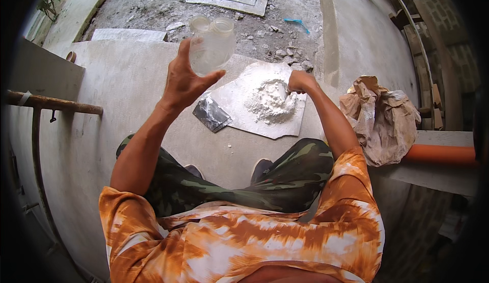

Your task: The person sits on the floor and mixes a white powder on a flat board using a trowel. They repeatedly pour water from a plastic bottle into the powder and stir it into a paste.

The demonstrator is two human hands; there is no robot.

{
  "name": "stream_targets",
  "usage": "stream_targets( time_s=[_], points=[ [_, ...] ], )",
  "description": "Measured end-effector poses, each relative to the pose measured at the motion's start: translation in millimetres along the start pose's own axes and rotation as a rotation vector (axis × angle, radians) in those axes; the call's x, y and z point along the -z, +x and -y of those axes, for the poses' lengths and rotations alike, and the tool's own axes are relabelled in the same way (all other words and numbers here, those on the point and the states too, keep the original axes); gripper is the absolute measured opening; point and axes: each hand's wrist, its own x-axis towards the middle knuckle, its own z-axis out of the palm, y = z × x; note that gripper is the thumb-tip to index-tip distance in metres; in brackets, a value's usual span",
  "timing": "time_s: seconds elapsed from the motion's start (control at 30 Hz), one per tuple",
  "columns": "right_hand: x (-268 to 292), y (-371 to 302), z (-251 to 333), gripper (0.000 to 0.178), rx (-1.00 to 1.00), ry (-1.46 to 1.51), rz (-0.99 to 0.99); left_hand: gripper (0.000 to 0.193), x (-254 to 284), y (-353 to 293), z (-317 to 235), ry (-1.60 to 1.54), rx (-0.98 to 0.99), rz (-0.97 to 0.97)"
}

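My left hand (184, 74) is raised, its thumb and fingers curved round a clear plastic jug (214, 48) with an uncapped round mouth. The jug is held above the concrete. My right hand (301, 82) is closed in a fist at the right side of a heap of white powder (267, 102). Whatever it grips is hidden by the fingers and the powder. The heap lies on a pale flat board (244, 119) with a ragged edge. Left of the heap, dark rectangular plates (213, 114) smeared with white overlap the board's edge.
A crumpled brown paper bag (383, 122) stands at the right, beside an orange pipe (442, 154). Broken stones (290, 56) and a blue strip (298, 24) lie on rough ground beyond the board. A rusty metal rail (61, 103) is at the left.
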Motion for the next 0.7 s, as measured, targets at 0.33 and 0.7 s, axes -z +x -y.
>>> stream_targets(
  time_s=[0.33, 0.7],
  points=[
    [16.3, -44.6, 53.6, 0.029, 0.057, -0.068, 0.011, 0.082, 0.6, 0.1, 7.8, -0.009, -0.012, 0.013],
    [-1.2, -19.5, 55.0, 0.028, 0.051, -0.017, 0.083, 0.082, 2.8, -0.8, 9.1, 0.035, -0.017, -0.012]
  ],
)
